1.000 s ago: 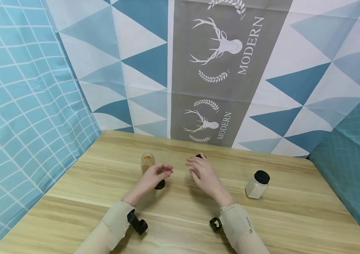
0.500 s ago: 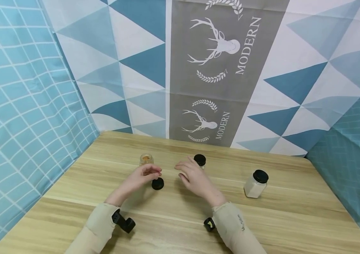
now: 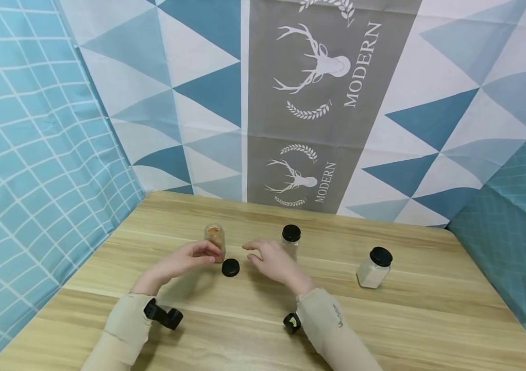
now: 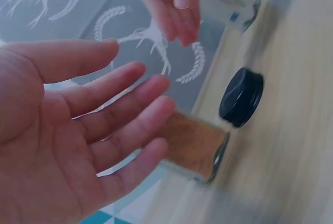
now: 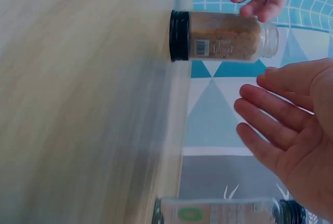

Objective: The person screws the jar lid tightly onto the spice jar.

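An uncapped glass jar (image 3: 217,238) of orange-brown seasoning stands upright on the table's left half. Its black screw lid (image 3: 230,267) lies on the wood just in front. My left hand (image 3: 183,261), fingers loosely spread, hovers beside the jar and overlaps its side in the head view; nothing is in the palm (image 4: 47,146). To the right of the lid, my right hand (image 3: 272,262) is held above the table, its relaxed fingers (image 5: 270,107) holding nothing. Behind it a second jar (image 3: 291,246) wears its black lid, its lower part partly hidden by that hand.
A third jar (image 3: 373,273), black-lidded with pale contents, stands farther right on the wooden table (image 3: 429,309). Patterned cloth (image 3: 290,103) hangs along the table's back edge, and blue tile-print cloth (image 3: 35,129) along the left. Each wrist carries a small black camera.
Both hands have moved left. The left hand has uncovered the loose lid and come in front of the open jar; the right hand has drawn away from the middle jar, showing more of it.
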The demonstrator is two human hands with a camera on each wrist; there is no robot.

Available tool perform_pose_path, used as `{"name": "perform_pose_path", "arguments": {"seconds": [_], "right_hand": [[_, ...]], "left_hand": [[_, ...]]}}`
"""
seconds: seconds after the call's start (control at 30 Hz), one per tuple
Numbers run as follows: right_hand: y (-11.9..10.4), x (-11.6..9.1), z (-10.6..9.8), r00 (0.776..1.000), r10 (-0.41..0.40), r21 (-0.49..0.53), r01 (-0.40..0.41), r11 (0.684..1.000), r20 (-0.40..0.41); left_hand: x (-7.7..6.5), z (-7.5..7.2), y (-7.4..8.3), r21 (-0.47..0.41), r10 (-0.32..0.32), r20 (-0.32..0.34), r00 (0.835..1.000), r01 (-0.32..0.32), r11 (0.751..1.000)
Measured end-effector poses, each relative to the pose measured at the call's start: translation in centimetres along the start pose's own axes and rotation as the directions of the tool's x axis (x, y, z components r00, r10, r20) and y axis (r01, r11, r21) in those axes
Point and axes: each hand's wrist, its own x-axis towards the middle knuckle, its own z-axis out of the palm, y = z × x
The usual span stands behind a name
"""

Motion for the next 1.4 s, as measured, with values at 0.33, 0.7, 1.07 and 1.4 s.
{"name": "perform_pose_path", "arguments": {"seconds": [0.33,0.7,1.07,1.4], "right_hand": [[-1.4,1.8,1.0,0.996,0.005,-0.009,-0.005,1.0,0.091],[-2.1,3.1,3.2,0.977,-0.014,-0.032,0.021,0.999,0.213],[-2.3,3.6,3.4,0.966,0.004,-0.029,0.004,1.0,0.259],[-2.3,2.8,4.0,0.963,0.011,-0.119,0.022,0.993,0.269]], "left_hand": [[-1.1,-2.2,-0.6,0.023,-0.093,-0.075,0.993,0.095,0.995],[-0.6,-2.9,-1.8,-0.05,-0.2,-0.228,0.953,0.194,0.98],[0.5,-3.0,-3.8,-0.121,-0.142,-0.168,0.975,0.122,0.985],[1.3,-2.0,-5.3,-0.259,-0.108,-0.152,0.982,0.066,0.964]]}}
